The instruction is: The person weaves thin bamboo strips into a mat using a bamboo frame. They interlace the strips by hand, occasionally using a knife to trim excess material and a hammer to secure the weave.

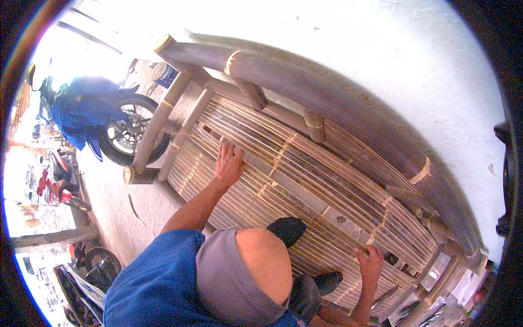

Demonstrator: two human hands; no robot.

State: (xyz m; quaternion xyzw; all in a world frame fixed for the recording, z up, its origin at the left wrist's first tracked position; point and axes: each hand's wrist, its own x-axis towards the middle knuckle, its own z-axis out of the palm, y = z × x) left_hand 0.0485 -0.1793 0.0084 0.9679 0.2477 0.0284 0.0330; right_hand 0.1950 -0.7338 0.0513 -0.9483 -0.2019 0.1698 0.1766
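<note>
A long, wide, greyish bamboo slat lies lengthwise along the seat of a bamboo bench. At the slat's far left end, my left hand bends its fingers over the edge and grips it. Near the other end, my right hand has thumb and fingers closed on the slat. Between both hands the slat runs among narrow split bamboo strips. Dark gaps show in the seat just past each slat end. The undersides of my fingers are hidden.
Thick dark bamboo poles form the backrest, close to a white wall. Two dark-covered feet are by the seat's near side. A blue motorcycle stands beyond the left end, with a tub behind. Further motorcycles stand far left.
</note>
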